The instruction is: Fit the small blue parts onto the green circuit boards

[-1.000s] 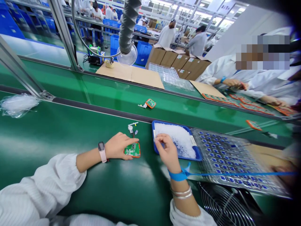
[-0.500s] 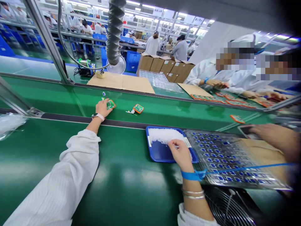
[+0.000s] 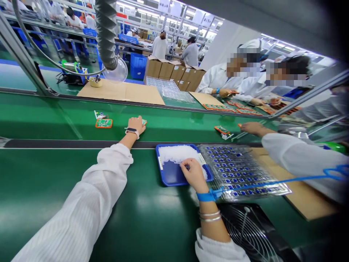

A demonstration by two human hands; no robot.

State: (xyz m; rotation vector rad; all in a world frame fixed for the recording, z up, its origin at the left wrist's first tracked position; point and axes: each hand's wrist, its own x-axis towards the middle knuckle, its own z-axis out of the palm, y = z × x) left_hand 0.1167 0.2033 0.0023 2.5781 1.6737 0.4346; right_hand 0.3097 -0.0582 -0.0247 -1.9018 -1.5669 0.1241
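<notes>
My left hand point(image 3: 136, 125) reaches onto the green conveyor belt, fingers curled over an orange-edged circuit board point(image 3: 144, 122) that is mostly hidden beneath them. To its left lies another circuit board point(image 3: 104, 123) with a white connector and small parts beside it. My right hand point(image 3: 193, 171) hovers at the right side of a blue tray point(image 3: 174, 178), thumb and fingertips pinched together. Whatever is between those fingertips is too small to make out. Small white pieces point(image 3: 177, 153) are heaped along the tray's far side.
A clear blister tray point(image 3: 234, 167) of small blue parts sits right of the blue tray, with a black fan point(image 3: 245, 225) below it. From the right, a co-worker's hand point(image 3: 253, 128) reaches to the belt near a circuit board point(image 3: 222, 130). An extraction hose point(image 3: 106, 32) hangs above.
My left hand has left one circuit board and moved right onto another. My right hand stays over the blue tray. The co-worker's arm has stretched toward the belt; the view has shifted right.
</notes>
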